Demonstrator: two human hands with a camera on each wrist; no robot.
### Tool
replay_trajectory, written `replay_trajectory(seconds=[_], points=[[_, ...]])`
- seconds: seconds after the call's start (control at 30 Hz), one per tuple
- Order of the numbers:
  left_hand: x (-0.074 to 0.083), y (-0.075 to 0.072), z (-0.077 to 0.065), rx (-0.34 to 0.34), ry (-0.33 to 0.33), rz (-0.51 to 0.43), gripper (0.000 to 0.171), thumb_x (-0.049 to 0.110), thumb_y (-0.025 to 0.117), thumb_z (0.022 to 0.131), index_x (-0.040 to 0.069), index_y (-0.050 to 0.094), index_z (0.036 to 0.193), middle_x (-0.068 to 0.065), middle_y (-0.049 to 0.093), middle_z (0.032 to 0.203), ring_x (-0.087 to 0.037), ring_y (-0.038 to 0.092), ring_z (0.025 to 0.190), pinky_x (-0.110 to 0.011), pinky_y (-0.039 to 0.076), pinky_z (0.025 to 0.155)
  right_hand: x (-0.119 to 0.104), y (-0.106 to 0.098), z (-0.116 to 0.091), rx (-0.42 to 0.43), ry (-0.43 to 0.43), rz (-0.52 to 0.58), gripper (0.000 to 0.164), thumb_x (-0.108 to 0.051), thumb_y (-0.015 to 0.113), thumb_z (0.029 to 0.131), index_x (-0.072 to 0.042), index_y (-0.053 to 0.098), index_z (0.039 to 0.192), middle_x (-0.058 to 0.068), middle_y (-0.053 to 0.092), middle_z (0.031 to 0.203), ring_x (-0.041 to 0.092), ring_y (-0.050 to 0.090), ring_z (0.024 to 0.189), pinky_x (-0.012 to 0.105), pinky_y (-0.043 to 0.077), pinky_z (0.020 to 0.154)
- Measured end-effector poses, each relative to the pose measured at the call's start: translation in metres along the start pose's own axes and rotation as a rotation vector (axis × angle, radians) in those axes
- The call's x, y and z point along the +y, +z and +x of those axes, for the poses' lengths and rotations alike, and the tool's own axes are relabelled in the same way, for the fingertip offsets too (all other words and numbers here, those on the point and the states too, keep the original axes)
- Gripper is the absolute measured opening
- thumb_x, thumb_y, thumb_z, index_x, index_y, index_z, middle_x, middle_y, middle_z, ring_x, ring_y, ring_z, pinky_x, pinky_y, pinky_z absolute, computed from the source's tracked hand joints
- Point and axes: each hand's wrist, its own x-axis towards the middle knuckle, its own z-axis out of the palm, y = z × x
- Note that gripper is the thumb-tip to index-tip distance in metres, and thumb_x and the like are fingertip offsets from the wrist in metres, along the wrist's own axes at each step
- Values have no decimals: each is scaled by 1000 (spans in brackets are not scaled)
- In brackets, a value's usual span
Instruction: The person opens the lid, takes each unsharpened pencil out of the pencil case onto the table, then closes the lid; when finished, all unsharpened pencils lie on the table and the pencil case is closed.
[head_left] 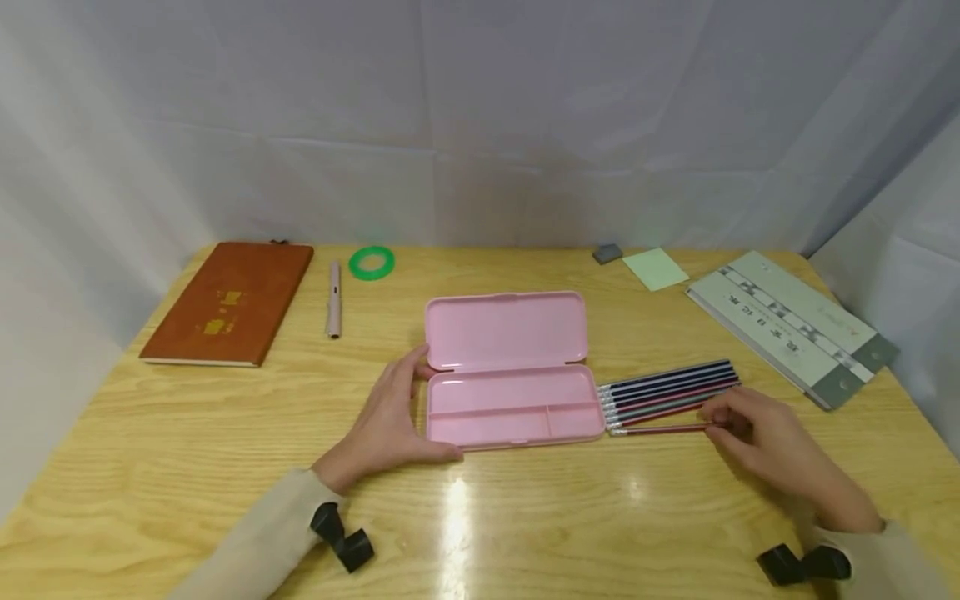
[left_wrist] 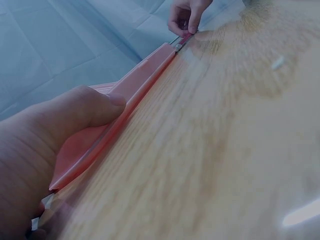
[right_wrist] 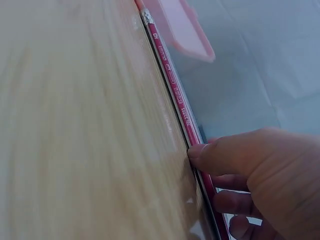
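A pink pencil case [head_left: 487, 429] lies with its lid raised at the middle of the table, its compartments bare. My left hand [head_left: 386, 421] holds the case's left end, the thumb [left_wrist: 102, 107] at the front rim and the fingers around the back corner. To the right of the case, my right hand [head_left: 772, 442] pinches a red pencil [head_left: 660, 429] near its far end. That pencil [right_wrist: 172, 80] has its eraser end toward the case. Just behind it lies a row of several dark and red pencils [head_left: 667, 387], eraser ends beside the case.
At the left are a brown notebook [head_left: 232, 304], a pen [head_left: 334, 300] and a green tape roll [head_left: 372, 263]. Toward the back right sit a grey eraser [head_left: 607, 253], a pale green sticky note [head_left: 656, 268] and a grey-green notebook [head_left: 787, 325]. White cloth [head_left: 480, 125] hangs behind the table.
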Motion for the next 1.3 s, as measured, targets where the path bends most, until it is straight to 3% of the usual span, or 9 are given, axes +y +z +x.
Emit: replay_trajectory(seconds=[0.13,0.37,0.7,0.87,1.03,1.13,1.3], points=[[0,1,0,-4,2,3,133,47,93,44,6,23,150,-3,52,120,-16,45,102,-33,42,83,-7,5,12,-50,-24,25,36,7,77,69,-10,63,97,-11,52,79,-4,40,65,16,36,54],[0,1,1,-5,4,3,133,47,92,45,8,22,151,-3,53,121,-16,46,104,-34,43,85,-17,6,37,-96,-105,56,35,7,78,70,-10,62,96,-7,55,83,-5,41,64,18,39,53],[0,-1,1,-18,-12,2,133,48,92,46,8,21,151,-2,52,121,-15,45,103,-33,42,85,-47,34,91,-99,-98,175,27,5,65,85,-2,62,111,0,59,86,-2,39,57,20,38,50],[1,-1,1,-11,-11,2,134,49,92,45,7,21,151,-3,52,121,-16,45,102,-34,42,85,-71,49,104,-257,-117,213,16,-5,63,90,-10,68,104,-2,64,89,0,45,64,22,44,57],[1,-1,1,-13,-14,1,134,50,91,45,8,21,151,-3,53,120,-17,46,103,-35,41,85,-83,56,110,-381,-56,182,11,-11,62,92,-12,68,101,-7,63,83,2,48,68,22,45,61],[1,-2,0,-18,-21,4,134,50,91,45,8,21,151,-2,53,120,-17,46,103,-36,41,85,-81,57,115,-352,-35,193,16,-10,62,91,-9,65,107,-6,61,80,2,46,62,21,43,57],[0,-1,-1,-24,-26,4,134,50,91,46,8,20,151,-2,52,121,-16,45,102,-35,41,85,-66,59,127,-129,-41,272,41,-2,61,90,2,46,128,-2,56,74,1,40,54,21,39,50]])
